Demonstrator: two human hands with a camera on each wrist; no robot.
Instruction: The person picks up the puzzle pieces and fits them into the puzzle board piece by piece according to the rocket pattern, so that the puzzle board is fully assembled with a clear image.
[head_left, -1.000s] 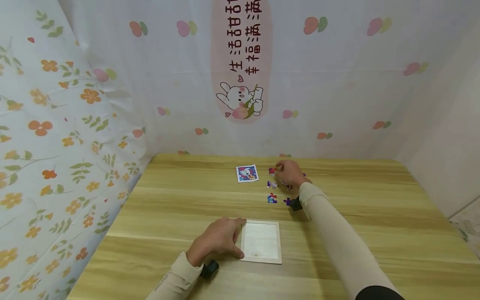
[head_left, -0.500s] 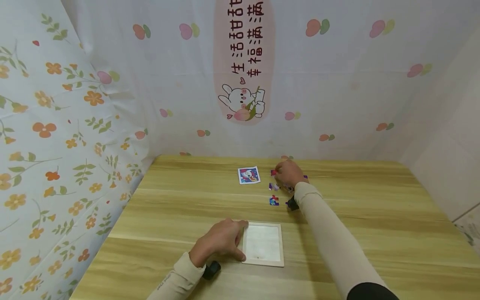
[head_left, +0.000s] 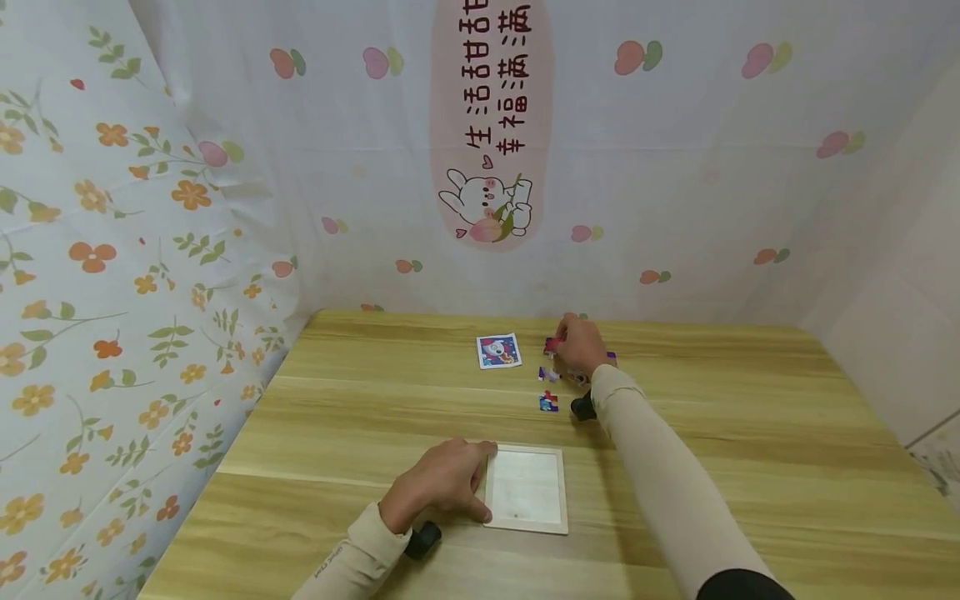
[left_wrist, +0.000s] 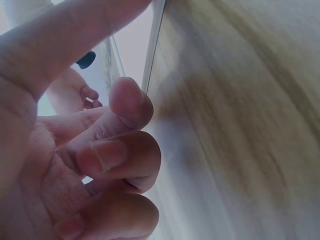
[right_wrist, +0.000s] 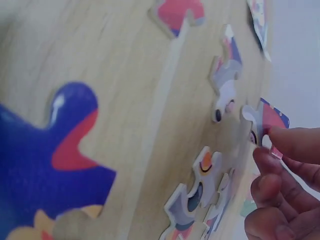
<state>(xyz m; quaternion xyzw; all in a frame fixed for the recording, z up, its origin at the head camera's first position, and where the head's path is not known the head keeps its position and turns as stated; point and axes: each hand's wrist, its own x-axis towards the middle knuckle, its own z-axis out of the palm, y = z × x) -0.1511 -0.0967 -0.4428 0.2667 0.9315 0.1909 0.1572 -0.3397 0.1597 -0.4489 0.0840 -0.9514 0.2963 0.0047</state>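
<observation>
My left hand holds a shallow wooden frame by its left side, the index finger at the far corner and the thumb at the near corner. In the left wrist view the other fingers are curled beside it. Near the back of the table, my right hand pinches a red, grey and white jigsaw piece between thumb and finger; in the right wrist view it stands tilted. More jigsaw pieces lie around that hand, such as a red and blue one and a grey and white one.
A small square picture card lies left of the jigsaw pieces. The wooden table meets a patterned cloth at the back and left. A black wrist device partly covers a piece under my right wrist.
My right hand has shifted slightly at the back pieces, and its fingertips now pinch the red piece. My left hand has stayed on the frame. The head view has moved a little.
</observation>
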